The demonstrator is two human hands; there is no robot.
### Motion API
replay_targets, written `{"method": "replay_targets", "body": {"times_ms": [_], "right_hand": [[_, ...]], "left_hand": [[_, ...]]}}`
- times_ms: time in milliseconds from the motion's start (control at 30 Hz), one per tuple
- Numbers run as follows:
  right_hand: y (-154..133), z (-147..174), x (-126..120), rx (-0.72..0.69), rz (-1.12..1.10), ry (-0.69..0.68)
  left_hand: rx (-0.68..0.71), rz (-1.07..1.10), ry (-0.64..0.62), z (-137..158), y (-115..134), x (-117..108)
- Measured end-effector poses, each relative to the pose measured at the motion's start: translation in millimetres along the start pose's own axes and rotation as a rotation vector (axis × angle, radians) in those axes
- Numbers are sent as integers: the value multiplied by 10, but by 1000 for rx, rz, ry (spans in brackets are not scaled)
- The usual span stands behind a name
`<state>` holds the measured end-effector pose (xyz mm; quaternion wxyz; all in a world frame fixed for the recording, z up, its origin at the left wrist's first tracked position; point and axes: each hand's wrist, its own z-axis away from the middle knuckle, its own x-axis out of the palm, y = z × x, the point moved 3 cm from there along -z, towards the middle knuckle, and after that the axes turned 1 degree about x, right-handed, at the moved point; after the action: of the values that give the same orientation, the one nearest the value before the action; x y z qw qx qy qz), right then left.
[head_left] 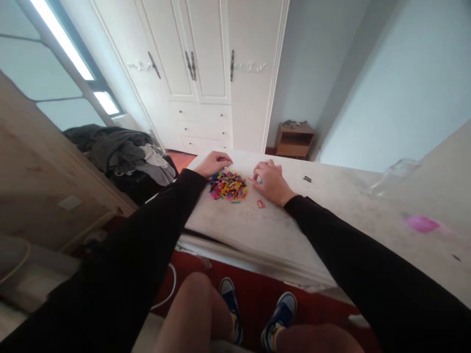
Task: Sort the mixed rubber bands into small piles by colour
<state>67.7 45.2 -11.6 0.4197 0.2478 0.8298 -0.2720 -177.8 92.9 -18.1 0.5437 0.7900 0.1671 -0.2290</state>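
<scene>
A multicoloured heap of small pieces [228, 186] is left; red pieces [261, 203] and black pieces [307, 179] are set apart; left hand [215, 164], right hand [270, 180] half-curled, grips unclear.

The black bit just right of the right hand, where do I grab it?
I'd pinch the black bit at its middle, from above, with the nearby right hand. It looks flat on the table and longer left to right, so its near and far edges suit a pinch.

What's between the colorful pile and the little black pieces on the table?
The right hand, with a small reddish strip right by its fingers; red pieces lie slightly lower in the picture. The head view shows this.
</scene>
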Motion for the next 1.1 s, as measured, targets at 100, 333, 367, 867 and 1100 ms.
{"method": "replay_targets", "body": {"times_ms": [100, 333, 367, 867, 1100], "right_hand": [[28, 166, -204, 95, -87, 205], [-55, 694, -286, 115, -274, 160], [-68, 706, -272, 92, -286, 143], [-31, 605, -270, 117, -308, 51], [4, 533, -244, 113, -269, 133]], "left_hand": [[-1, 25, 119, 161, 87, -30], [39, -2, 211, 364, 231, -43], [51, -11, 206, 353, 222, -36], [90, -39, 148, 275, 173, 14], [92, -19, 105, 306, 175, 36]]}}
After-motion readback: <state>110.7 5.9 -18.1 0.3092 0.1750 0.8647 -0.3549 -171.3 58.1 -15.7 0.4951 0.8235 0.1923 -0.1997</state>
